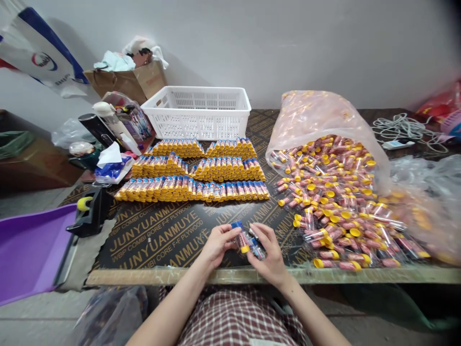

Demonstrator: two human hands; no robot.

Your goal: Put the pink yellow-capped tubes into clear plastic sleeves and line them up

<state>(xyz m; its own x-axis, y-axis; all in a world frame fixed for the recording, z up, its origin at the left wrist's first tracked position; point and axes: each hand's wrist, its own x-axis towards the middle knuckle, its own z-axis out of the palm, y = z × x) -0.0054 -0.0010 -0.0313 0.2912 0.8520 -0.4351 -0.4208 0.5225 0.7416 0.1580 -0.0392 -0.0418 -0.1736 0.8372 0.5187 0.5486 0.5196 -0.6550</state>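
My left hand (218,245) and my right hand (268,249) hold a small bunch of clear tubes with yellow caps and blue labels (245,241) between them, just above the black plywood tabletop (151,240). Beyond my hands, several neat rows of labelled, yellow-capped tubes (190,190) lie side by side. To the right of my right hand, a heap of loose tubes with pink contents and yellow caps (334,211) spills from a large clear plastic bag (309,115). The nearest loose tubes lie close to my right hand.
A white plastic crate (196,113) stands at the back of the table. A black tape dispenser (91,211) sits at the left edge, beside a purple plastic tray (32,245). A coil of white cord (406,129) lies back right. The wall rises behind.
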